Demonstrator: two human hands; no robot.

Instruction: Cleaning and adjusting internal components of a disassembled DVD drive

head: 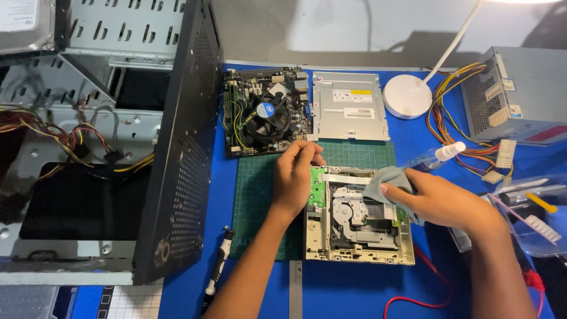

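An opened beige optical drive (354,236) with its metal mechanism and green circuit board exposed lies on a green cutting mat (254,195). My left hand (295,177) rests flat on the drive's left top corner, fingers apart, holding it down. My right hand (437,201) pinches a grey cloth (387,180) and presses it onto the drive's upper right part. The removed metal drive cover (349,106) lies beyond the mat.
An open computer case (106,147) with loose cables fills the left. A motherboard with fan (266,115) lies beside it. A white lamp base (407,95), power supply (520,94), spray bottle (437,156), clear plastic tray with tools (531,212) and a screwdriver (217,269) surround the mat.
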